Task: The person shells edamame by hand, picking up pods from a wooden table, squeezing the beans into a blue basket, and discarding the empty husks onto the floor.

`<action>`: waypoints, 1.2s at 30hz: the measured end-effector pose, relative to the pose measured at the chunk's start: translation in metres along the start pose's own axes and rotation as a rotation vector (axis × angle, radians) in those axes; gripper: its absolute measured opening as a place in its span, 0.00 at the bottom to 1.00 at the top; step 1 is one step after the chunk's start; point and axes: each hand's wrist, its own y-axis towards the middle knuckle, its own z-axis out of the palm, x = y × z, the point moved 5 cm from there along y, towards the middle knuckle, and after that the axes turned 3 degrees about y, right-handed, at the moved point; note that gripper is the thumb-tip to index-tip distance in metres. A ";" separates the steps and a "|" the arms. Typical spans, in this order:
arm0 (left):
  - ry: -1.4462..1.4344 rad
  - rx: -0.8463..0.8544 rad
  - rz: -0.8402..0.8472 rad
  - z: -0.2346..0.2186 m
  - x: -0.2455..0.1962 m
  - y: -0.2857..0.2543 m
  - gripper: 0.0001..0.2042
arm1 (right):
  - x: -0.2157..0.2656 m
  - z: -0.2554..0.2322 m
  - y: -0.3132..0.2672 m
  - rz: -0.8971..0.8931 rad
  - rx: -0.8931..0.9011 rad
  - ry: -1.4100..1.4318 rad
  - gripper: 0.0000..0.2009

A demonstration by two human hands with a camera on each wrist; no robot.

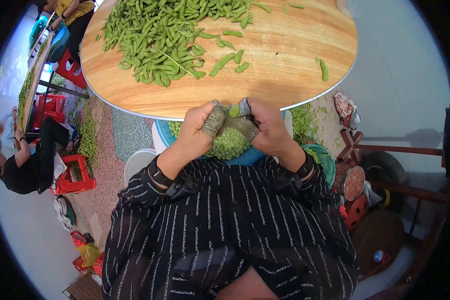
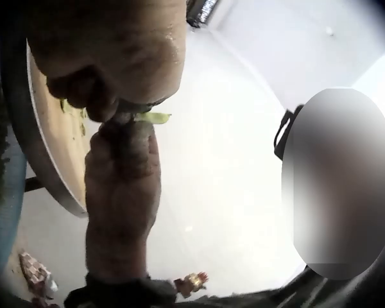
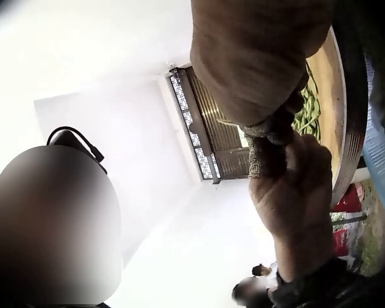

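Note:
Thumb to thumb, my left hand (image 1: 196,131) and right hand (image 1: 272,129) pinch a green soybean pod (image 1: 233,110) between them, just off the table's near edge. Grey knitted covers (image 1: 215,119) wrap the thumbs and some fingertips. In the left wrist view the pod (image 2: 155,118) pokes out between the two hands; their fingers hide the rest. Below the hands, shelled green beans (image 1: 230,144) fill part of a blue basin (image 1: 245,160) near my lap. A big heap of soybean pods (image 1: 160,40) covers the table's left and back part.
The round wooden table (image 1: 285,65) has several loose pods, one pod (image 1: 324,70) far right. A white bucket (image 1: 137,164) stands left of my lap, a green basket (image 1: 325,162) right. Red stools (image 1: 75,177) and seated people (image 1: 27,162) are at the left.

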 end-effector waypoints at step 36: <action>0.250 0.111 -0.128 0.005 0.037 -0.029 0.13 | -0.003 0.019 -0.012 -0.046 0.202 -0.255 0.07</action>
